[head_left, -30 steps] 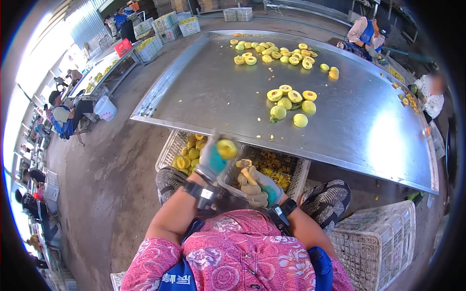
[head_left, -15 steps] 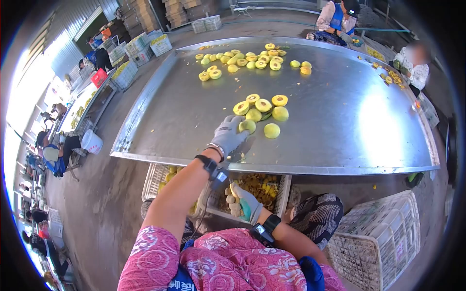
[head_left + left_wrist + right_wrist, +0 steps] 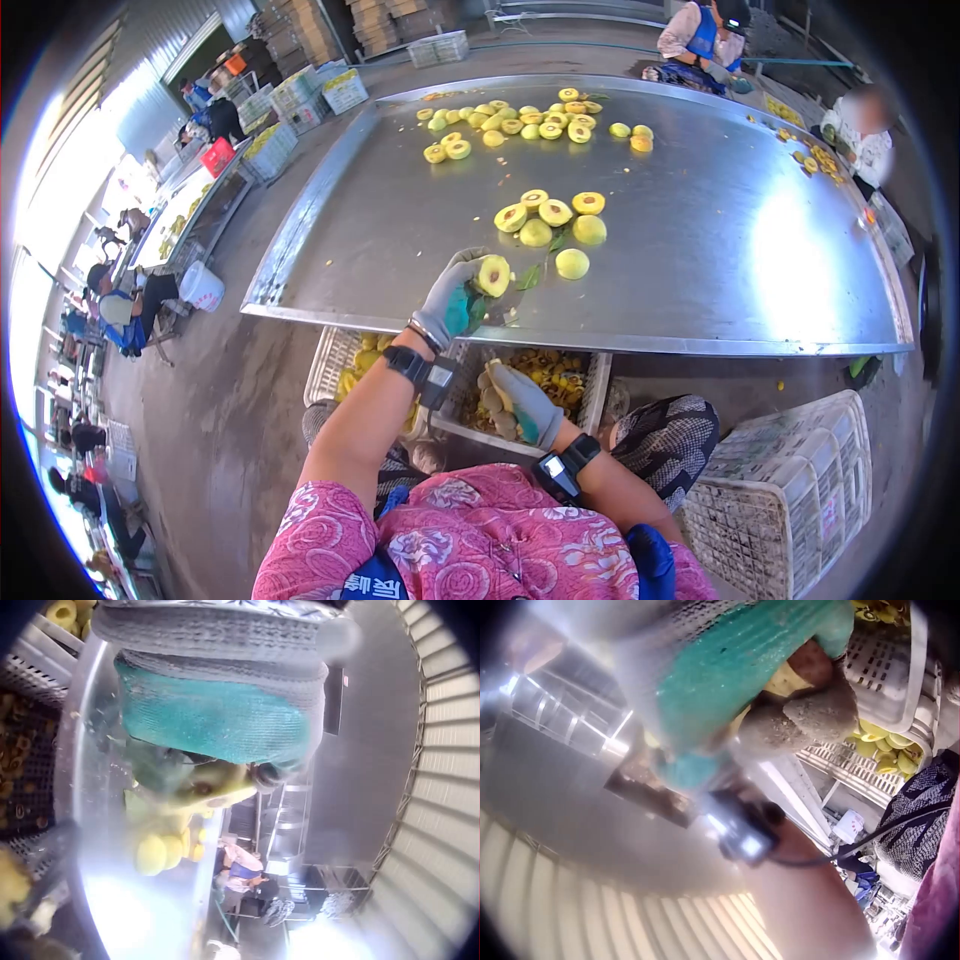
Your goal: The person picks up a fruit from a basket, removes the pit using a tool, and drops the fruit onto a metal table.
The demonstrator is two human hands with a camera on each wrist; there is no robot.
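Observation:
My gloved left hand (image 3: 450, 295) grips a halved yellow peach (image 3: 493, 276) above the metal table's near edge, its cut face and pit turned up in the head view. In the left wrist view, the teal palm covers part of the peach half. My gloved right hand (image 3: 525, 400) is over the crate of pits and scraps (image 3: 600, 390), its fingers curled round a pale wooden handle (image 3: 784, 681); the handle's far end is hidden. Beyond the left hand lies a small cluster of peaches (image 3: 535, 233), some cut side up, with a green leaf (image 3: 528, 277).
More peach halves (image 3: 495, 122) lie toward the back of the metal table (image 3: 400, 220). Under its front edge, a white crate (image 3: 325, 365) with peach halves stands left of the scrap crate. A tilted white crate (image 3: 780, 500) is by my right knee. Other people work around.
My left hand went from over the crates, with a peach half, to the cluster on the table, and now draws another half back toward me. The right hand stays low, shifting slightly.

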